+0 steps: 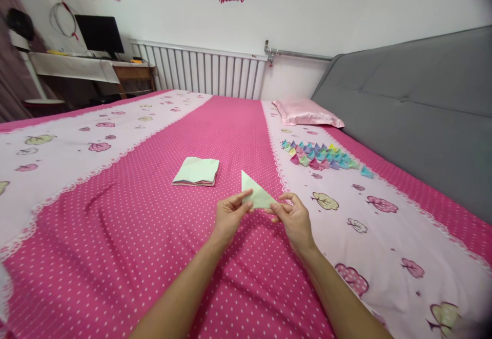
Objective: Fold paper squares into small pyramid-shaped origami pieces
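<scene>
Hands: L hand (229,215) pinches the paper triangle (259,191) near its lower-left corner, R hand (294,221) pinches its right corner, thumb + fingers each side. Both grips closed on the paper – nothing else seen in either.

Position: pale green triangle held over the pink dotted strip of the bedspread (154,216), nearer the person than the paper stack (198,170) to the L & the small folded pieces (323,155) to the R. Upper corner sticks up free.

Handling (est. only, by eye): v. light, thin; prob. stiffish along any fold, floppy across the face. Likely dry, w/ little slip. Would crease or tear if tugged hard. Best hold: fingertips at corners or along edges, light pressure – a mid-face squeeze may leave a stray dent. No. of layers: can't tell.
</scene>
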Demonstrator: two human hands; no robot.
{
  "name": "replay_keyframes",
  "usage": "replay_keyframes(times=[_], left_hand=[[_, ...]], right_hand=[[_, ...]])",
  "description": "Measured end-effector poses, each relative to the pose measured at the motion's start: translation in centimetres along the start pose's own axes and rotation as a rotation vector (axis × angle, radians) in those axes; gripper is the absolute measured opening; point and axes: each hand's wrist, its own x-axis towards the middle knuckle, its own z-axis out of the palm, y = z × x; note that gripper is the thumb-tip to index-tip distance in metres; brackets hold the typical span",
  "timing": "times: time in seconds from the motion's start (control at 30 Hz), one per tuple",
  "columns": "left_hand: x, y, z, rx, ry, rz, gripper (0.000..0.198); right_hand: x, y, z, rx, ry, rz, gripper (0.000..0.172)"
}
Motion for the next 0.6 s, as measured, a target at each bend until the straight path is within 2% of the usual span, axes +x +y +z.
replay_keyframes(times=[0.1,0.17,0.27,0.37,0.43,0.5,0.6], left_hand=[[0.1,0.3,-0.2,-0.007,0.007,0.033,0.059],[0.0,0.4,-0.3,0.009,-0.015,0.040,0.065],[-0.1,0.5,-0.3,0.051,-0.115,0.028,0.070],[-0.3,0.4,-0.2,0.077,-0.249,0.010,0.076],[-0.3,0.2,-0.3,0.097,-0.324,0.004,0.078],[-0.2,-0.2,-0.5,0.120,-0.377,-0.006,0.077],[0.1,-0.6,-0.7,0.145,-0.395,-0.036,0.074]], right_hand=[[-0.1,-0.1,-0.1,-0.013,-0.060,0.015,0.041],[0.0,0.0,-0.3,-0.025,-0.104,0.024,0.046],[0.2,0.2,-0.6,-0.006,-0.130,0.040,0.058],[0.4,0.3,-0.8,0.042,-0.163,0.082,0.060],[0.4,0.2,-0.7,0.059,-0.205,0.123,0.056],[0.2,0.1,-0.6,0.060,-0.240,0.152,0.044],[0.1,0.0,-0.6,0.027,-0.241,0.143,0.029]])
